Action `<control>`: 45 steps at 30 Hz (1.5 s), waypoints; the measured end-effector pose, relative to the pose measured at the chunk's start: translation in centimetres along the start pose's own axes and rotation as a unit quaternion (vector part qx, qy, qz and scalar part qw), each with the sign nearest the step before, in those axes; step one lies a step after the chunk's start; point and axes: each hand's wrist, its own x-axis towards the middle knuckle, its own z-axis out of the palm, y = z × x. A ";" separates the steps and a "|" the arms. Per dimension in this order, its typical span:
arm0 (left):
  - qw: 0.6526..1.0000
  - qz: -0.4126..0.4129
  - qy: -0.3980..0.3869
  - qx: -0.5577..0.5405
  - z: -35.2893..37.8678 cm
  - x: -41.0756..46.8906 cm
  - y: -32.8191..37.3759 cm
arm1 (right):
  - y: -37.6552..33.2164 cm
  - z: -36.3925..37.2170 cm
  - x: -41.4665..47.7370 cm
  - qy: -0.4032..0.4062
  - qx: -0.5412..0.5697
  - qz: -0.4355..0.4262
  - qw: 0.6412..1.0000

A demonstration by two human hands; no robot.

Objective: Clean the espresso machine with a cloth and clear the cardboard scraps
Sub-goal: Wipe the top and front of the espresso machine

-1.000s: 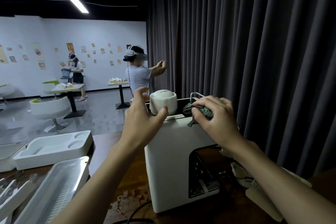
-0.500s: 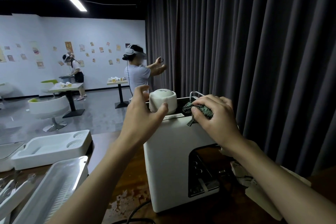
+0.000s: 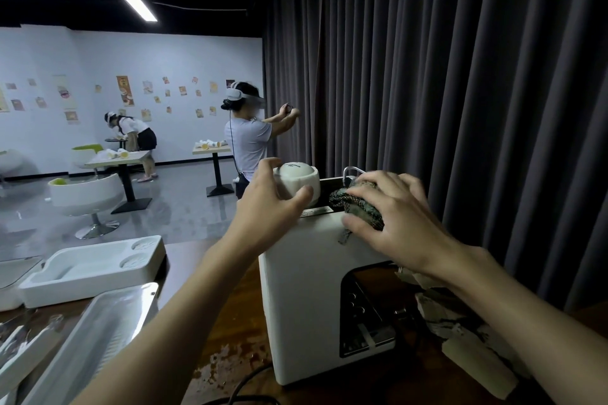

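Two hands atop espresso machine (image 3: 302, 289): left hand (image 3: 266, 207) grips white cap (image 3: 297, 177) at rear-left corner; right hand (image 3: 394, 223) clutches cloth (image 3: 348, 202) just beside, cloth mostly hidden. Cardboard scraps (image 3: 467, 339) on surface (image 3: 230, 339), right of machine, partly behind forearm (image 3: 526, 322).

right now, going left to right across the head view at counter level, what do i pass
white moulded tray → left hand, gripping the white cap → patterned cloth → right hand holding that cloth → cardboard scraps
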 end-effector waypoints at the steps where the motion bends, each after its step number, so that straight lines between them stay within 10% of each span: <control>1: 1.000 0.002 0.011 0.006 0.2 -0.1 0.0 | 0.1 -0.6 -0.2 -0.017 -0.032 -0.013 0.999; 17: 0.999 0.005 -0.048 0.017 0.3 0.0 -0.9 | -0.2 -4.6 3.6 -0.206 0.004 -0.028 0.978; 45: 0.999 0.013 -0.051 -0.002 0.3 0.0 -1.5 | 1.9 -3.4 8.1 -0.307 -0.018 0.014 0.951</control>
